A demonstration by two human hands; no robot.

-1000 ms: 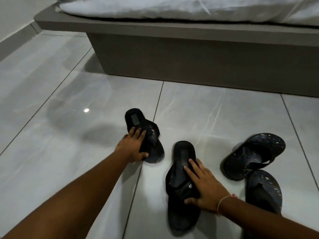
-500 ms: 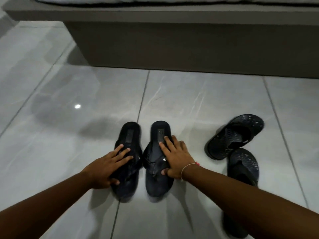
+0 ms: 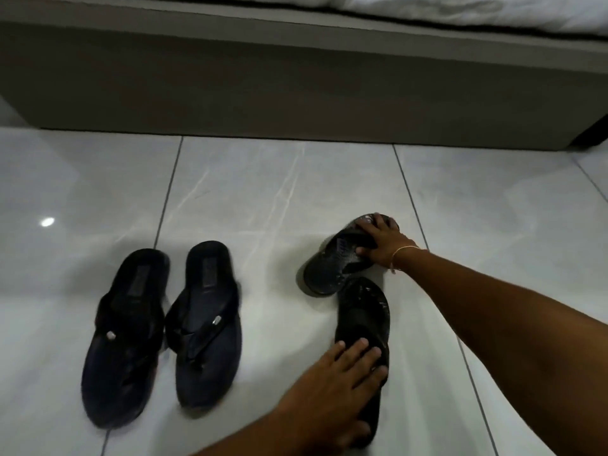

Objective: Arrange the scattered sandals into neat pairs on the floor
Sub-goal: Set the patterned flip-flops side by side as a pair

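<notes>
Two plain black sandals lie side by side on the tiled floor at the left, one [image 3: 123,337] beside the other [image 3: 205,324], nothing touching them. To the right are two speckled black sandals. The far speckled sandal [image 3: 332,264] lies slanted, and my right hand [image 3: 381,241] grips its far end, fingers curled over the edge. The near speckled sandal [image 3: 363,317] points away from me, its far tip touching the slanted one. My left hand [image 3: 342,380] lies on its near half, fingers spread flat and covering that part.
A grey bed base [image 3: 296,80] runs across the back, with white bedding [image 3: 493,11] on top at the right. Glossy grey floor tiles [image 3: 493,209] stretch to the right of the speckled sandals and in front of the bed.
Both hands have left the plain black pair, which now rests aligned at the left. The hands have moved right onto the two speckled sandals. The camera view has shifted right.
</notes>
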